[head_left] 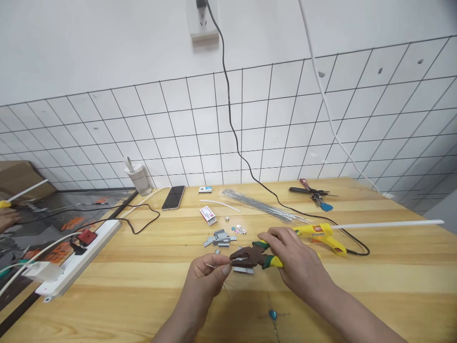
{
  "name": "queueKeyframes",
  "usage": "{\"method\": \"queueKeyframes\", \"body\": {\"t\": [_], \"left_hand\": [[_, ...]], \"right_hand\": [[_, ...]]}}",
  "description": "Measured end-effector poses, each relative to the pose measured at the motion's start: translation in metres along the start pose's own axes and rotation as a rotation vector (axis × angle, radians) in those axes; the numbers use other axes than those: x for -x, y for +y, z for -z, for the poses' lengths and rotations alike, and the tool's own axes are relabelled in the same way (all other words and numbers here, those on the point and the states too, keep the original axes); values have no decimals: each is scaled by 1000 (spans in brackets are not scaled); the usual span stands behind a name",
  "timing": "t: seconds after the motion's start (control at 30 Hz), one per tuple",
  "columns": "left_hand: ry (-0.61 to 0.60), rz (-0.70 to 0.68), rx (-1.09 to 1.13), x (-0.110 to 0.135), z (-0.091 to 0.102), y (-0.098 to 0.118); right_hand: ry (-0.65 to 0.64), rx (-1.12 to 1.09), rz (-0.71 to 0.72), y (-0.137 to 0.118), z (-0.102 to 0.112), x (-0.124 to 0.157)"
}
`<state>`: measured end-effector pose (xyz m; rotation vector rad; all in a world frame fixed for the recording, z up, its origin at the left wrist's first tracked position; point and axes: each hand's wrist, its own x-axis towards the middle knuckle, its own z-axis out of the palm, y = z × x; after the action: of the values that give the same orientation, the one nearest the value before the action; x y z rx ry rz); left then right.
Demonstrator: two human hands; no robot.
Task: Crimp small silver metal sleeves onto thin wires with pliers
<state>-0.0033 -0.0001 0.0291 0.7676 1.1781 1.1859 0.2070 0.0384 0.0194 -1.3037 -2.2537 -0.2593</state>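
Pliers (250, 256) gripped in our R hand (296, 262), L hand (209, 274) pinching thin wire (213, 267); wire could slip w/ loose pinch.

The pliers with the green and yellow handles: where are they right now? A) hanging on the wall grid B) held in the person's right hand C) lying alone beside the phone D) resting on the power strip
B: the right hand grips the pliers by their handles, above the table.

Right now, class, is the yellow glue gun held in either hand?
No: the glue gun lies on the table, while the right hand grips pliers.
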Motion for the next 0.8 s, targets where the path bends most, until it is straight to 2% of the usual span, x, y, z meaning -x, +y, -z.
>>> {"method": "queueKeyframes", "body": {"t": [0.23,0.37,0.57,0.67,0.8], "left_hand": [[64,-49,10,1,0,-2],[141,-197,-54,3,-4,-2],[145,-391,-139,5,-8,0],[167,-375,-132,6,-7,0],[148,-220,-42,5,-6,1]], "right_hand": [[-53,-21,-39,-2,-4,2],[-30,-32,-57,-3,-7,3],[21,-21,-56,0,-11,5],[15,9,-37,2,-12,5],[-2,-32,-36,3,-13,6]]}}
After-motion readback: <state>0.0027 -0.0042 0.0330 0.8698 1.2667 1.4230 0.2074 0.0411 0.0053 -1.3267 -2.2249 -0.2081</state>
